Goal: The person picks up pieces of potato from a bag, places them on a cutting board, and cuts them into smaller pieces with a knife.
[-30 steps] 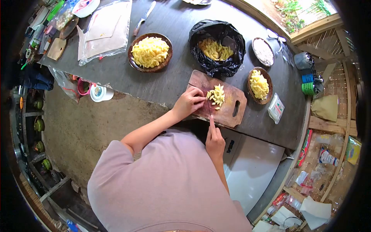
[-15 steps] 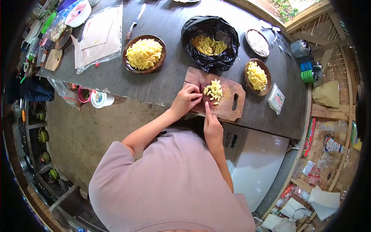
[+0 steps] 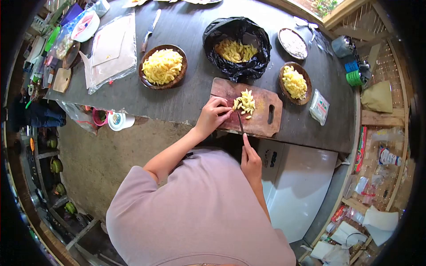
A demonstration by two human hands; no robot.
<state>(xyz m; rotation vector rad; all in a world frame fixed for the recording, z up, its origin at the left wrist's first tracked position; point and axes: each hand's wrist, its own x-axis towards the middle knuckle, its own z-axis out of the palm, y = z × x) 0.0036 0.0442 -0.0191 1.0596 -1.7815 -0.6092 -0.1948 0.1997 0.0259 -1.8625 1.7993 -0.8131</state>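
A wooden cutting board (image 3: 262,126) lies at the table's front edge, with a small heap of pale yellow pieces (image 3: 246,104) on it. Over its left part, my left hand (image 3: 215,114) pinches a small yellowish piece between its fingertips. My right hand (image 3: 250,157) is closed round the handle of a knife (image 3: 240,123), whose blade points up the board and ends close to my left fingertips. Behind the board a black plastic bag (image 3: 262,62) stands open with larger yellow pieces inside. Brown bowls of yellow pieces are to the left (image 3: 162,66) and right (image 3: 294,84).
A bowl of white stuff (image 3: 293,43) and a white packet (image 3: 318,107) are on the right of the table (image 3: 191,95). Another knife (image 3: 151,30) and a clear plastic sleeve (image 3: 113,51) lie at the left. A white lidded tub (image 3: 120,121) is below the table edge.
My right hand has moved down and slightly right with the knife, drawing the blade back from my left fingers. My left hand stays almost in place. The view has shifted slightly.
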